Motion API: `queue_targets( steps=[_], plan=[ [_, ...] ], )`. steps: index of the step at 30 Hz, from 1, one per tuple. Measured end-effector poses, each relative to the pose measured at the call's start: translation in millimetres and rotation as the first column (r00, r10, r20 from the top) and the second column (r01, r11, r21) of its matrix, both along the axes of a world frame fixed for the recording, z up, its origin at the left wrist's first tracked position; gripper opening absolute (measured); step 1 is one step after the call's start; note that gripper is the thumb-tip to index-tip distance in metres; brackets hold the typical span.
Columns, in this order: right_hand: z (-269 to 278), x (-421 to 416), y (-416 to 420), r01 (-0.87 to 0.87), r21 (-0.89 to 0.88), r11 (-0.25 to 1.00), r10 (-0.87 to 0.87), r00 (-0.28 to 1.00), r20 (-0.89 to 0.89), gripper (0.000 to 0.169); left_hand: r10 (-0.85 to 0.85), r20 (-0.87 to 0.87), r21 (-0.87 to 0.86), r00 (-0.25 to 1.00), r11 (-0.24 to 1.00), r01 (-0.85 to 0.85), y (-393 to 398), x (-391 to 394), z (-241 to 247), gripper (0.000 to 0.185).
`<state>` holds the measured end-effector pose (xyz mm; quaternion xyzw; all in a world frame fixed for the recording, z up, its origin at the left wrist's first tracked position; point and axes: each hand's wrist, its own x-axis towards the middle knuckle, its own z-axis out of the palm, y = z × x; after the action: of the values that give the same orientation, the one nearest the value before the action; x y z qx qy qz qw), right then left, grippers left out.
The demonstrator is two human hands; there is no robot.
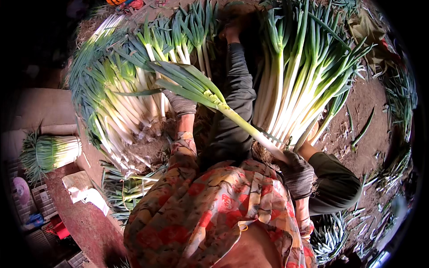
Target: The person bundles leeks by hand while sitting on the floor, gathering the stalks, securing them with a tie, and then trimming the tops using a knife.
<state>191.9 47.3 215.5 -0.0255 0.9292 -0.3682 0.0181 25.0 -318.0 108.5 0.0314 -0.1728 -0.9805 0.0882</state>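
Observation:
My right hand [296, 176], in a dark knitted glove, grips the root end of a long green onion stalk [246, 126]. The stalk slants across my lap, its leaves fanning out to the upper left. Under those leaves is my gloved left hand [182, 103], beside the left heap of green onions [117, 100]. Its fingers are mostly hidden, so I cannot tell whether they hold anything. A large sheaf of green onions [295, 90] lies just beyond my right hand, white ends towards me and leaves pointing away.
My outstretched leg [236, 90] lies between the heap and the sheaf; my other leg [335, 184] is bent at the right. A bundled batch of green onions [53, 154] and plastic crates [43, 199] stand at the left. Loose leaves [363, 129] litter the dirt floor.

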Motion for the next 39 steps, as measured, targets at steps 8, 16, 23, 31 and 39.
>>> queue_targets(
  steps=[8, 16, 23, 31, 39],
  plan=[
    [13, -1, 15, -0.073, 0.181, 0.981, 0.099, 0.985, -0.139, 0.031, -0.04, -0.073, -0.067, 0.996, 0.997, 0.035, -3, -20, 11, 0.069],
    [0, -2, 4, 0.035, -0.012, 0.999, -0.035, 0.999, -0.005, 0.026, 0.043, -0.14, -0.365, 0.989, 0.926, -0.092, -60, -52, 64, 0.055],
    [-4, -67, 10, 0.148, -0.807, 0.571, -0.453, 0.877, -0.16, 0.042, -0.39, -0.329, -0.894, 0.86, -0.164, -0.416, 110, -70, 185, 0.045],
    [-113, -128, 35, 0.638, -0.182, 0.748, -0.66, 0.744, -0.104, 0.041, -0.159, -0.011, -0.913, 0.987, 0.405, 0.055, 233, -15, -64, 0.028],
    [-137, -139, 33, 0.646, -0.057, 0.761, -0.636, 0.761, 0.131, 0.043, 0.112, 0.12, -0.986, 0.986, 0.128, 0.105, 222, -42, -62, 0.062]
  ],
)
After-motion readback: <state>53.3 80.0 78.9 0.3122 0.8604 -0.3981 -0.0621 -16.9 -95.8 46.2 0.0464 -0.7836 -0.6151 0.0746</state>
